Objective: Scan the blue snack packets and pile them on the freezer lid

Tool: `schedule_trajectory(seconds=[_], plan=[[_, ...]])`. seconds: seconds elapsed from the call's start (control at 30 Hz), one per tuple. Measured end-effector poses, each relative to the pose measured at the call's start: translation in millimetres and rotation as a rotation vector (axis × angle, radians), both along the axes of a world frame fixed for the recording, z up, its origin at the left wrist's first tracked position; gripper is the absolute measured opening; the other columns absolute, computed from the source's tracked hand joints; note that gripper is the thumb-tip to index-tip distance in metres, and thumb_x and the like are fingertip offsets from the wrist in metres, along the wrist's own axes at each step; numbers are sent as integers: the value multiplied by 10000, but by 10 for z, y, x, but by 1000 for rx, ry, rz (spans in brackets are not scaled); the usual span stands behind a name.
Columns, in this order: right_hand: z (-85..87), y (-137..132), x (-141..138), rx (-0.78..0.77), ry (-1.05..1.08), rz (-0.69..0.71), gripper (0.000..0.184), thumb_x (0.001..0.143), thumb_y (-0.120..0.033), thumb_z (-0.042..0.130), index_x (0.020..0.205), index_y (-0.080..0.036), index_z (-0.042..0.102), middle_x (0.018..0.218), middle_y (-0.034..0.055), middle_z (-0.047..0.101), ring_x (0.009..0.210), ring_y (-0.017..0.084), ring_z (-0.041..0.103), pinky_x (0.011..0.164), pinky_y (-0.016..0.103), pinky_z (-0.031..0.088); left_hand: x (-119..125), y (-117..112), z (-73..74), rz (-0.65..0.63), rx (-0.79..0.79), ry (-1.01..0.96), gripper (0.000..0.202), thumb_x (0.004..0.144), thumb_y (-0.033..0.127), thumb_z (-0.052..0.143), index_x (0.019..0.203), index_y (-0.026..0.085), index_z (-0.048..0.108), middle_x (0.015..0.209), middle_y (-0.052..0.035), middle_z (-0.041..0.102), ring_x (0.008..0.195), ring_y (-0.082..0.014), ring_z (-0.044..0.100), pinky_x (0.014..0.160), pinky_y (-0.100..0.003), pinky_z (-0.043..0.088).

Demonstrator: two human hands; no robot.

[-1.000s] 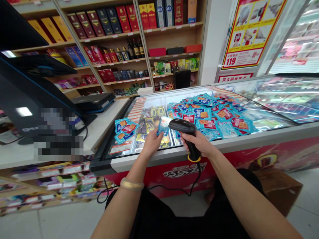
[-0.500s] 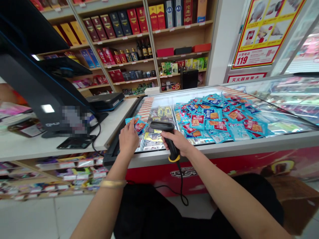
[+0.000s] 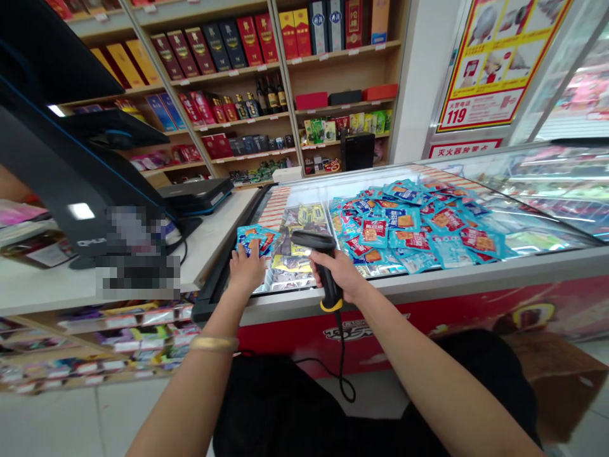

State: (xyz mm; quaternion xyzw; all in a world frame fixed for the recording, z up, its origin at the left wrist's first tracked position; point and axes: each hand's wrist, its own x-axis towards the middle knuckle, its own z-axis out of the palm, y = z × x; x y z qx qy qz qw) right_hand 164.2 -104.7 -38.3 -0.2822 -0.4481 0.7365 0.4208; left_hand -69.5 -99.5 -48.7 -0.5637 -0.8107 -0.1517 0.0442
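Note:
My right hand (image 3: 343, 274) is wrapped round the handle of a black barcode scanner (image 3: 316, 251) with a yellow ring at its base, held over the front edge of a glass-topped chest freezer (image 3: 428, 279). My left hand (image 3: 246, 269) rests on a small pile of blue snack packets (image 3: 255, 237) at the freezer lid's left end, fingertips touching the nearest packet. A gold bangle is on that wrist. A much larger heap of blue and red snack packets (image 3: 409, 222) covers the glass to the right of the scanner.
A white counter (image 3: 57, 285) at left carries a black till screen (image 3: 71, 165) and a black device (image 3: 195, 193). Wooden shelves (image 3: 266, 82) of boxed goods and bottles stand behind. The scanner cable (image 3: 343, 374) hangs before the red freezer front. A cardboard box (image 3: 566, 374) sits at lower right.
A second ago my left hand held a blue packet up to the scanner; it has since moved left and down onto the small pile. The scanner has dropped slightly.

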Motion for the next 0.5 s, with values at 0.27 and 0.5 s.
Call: schedule_trajectory(seconds=[0.27,0.5], plan=[[42,-19,816,89,-52,-218,352,684,-472,771,699,-173,586,552,-19,554,449,91,489,429,225,417,954,157,-4,-373,357,-196,594,879,280,522,1451,144,436,1548,-232,367,1471,-373,305,1166,-582,282],[-51,28,1430,141,-102,-380,355,714,-493,758,752,-183,589,556,-13,558,456,105,487,439,244,412,2114,370,-92,-622,404,-408,591,853,335,609,1396,139,484,1425,-218,485,1384,-334,438,1139,-501,368]])
